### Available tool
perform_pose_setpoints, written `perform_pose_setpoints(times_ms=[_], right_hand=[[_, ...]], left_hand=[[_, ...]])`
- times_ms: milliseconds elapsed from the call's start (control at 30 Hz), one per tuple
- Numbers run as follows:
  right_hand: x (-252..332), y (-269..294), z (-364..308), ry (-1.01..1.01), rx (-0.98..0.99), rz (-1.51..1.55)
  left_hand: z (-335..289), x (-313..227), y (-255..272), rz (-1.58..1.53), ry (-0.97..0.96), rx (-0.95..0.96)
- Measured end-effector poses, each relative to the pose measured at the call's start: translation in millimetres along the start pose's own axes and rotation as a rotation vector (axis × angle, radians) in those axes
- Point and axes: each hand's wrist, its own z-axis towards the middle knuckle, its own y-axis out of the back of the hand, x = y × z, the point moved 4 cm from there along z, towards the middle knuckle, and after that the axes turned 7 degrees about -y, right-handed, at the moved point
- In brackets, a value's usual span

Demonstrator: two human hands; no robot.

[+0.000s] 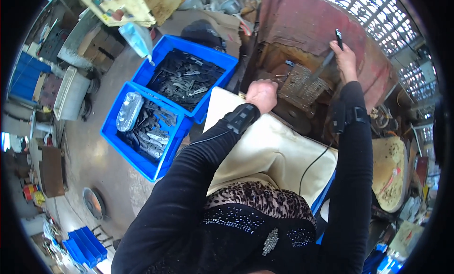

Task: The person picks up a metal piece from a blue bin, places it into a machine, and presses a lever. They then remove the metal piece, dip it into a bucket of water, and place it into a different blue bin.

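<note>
My left hand [261,95] is closed in a fist at the near left side of a rusty machine bed, over the cream apron on my lap. Whatever its fingers hold is hidden. My right hand [346,62] is raised on the right, closed round a slim black piece [338,37] with a light tip that sticks up past the fingers. A long grey metal bar [321,69] slants from beside this hand down to a pitted metal block [302,87]. I cannot tell whether bar and black piece are joined.
Two blue bins [223,60] of dark flat metal parts stand at my left; a clear plastic container [130,112] lies in the nearer one. A reddish worn panel [307,23] rises behind the machine. A stained cream seat [390,172] is at right.
</note>
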Motion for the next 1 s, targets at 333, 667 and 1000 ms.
perform_pose_setpoints(times_ms=[333, 667, 1000], right_hand=[[8, -3, -75, -0.219, -0.025, 0.149], [-115, 24, -181, -0.685, 0.202, 0.071], [-140, 13, -211, -0.620, 0.295, -0.162]], left_hand=[[-6, 8, -2, 0.021, 0.045, -0.016], [-7, 6, -5, 0.013, 0.036, 0.028], [-6, 8, -9, -0.012, 0.063, 0.015]])
